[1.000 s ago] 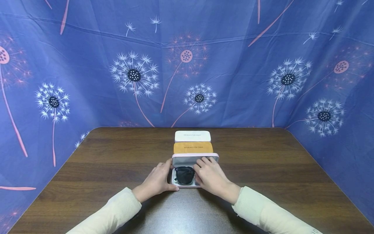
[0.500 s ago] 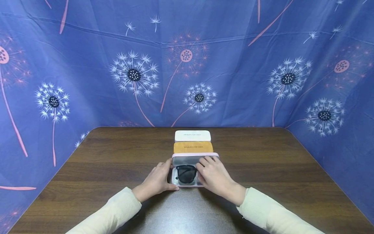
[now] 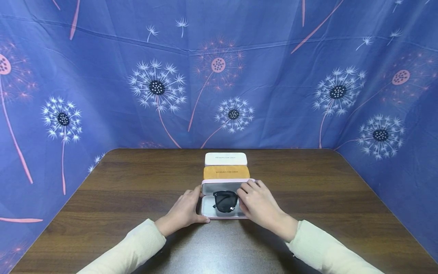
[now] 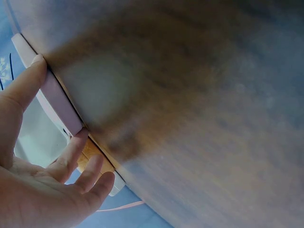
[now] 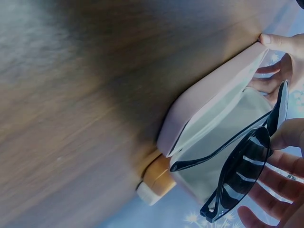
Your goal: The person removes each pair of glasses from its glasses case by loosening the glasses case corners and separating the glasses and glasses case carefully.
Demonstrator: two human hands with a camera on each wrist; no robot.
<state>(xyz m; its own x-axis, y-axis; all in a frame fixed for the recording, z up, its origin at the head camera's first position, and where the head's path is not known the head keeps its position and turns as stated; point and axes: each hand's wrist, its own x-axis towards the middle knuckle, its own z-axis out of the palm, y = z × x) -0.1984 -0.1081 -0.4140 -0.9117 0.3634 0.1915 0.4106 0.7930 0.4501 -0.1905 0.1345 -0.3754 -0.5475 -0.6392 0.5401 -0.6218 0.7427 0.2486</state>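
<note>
Black sunglasses (image 3: 226,201) hang over an opened pink glasses case (image 3: 208,210), with their temple arms spread. My right hand (image 3: 258,201) pinches them near one end between thumb and fingers, as the right wrist view also shows on the sunglasses (image 5: 244,164). The case's grey-lined lid leans back behind its base. My left hand (image 3: 184,208) holds the left end of the case, thumb at the front corner and index finger at the back one. In the left wrist view these fingertips press the pink side wall (image 4: 59,102), while the other fingers extend past it.
Directly behind the lid lies an orange case (image 3: 226,173), and behind that a white case (image 3: 226,159), both closed. All stand in a row on the brown wooden table (image 3: 143,190). A blue dandelion-print cloth (image 3: 267,76) hangs around the table's far side.
My right hand has moved right and drawn the sunglasses up and to the right, uncovering more of the case's lining. The left hand and case have stayed put.
</note>
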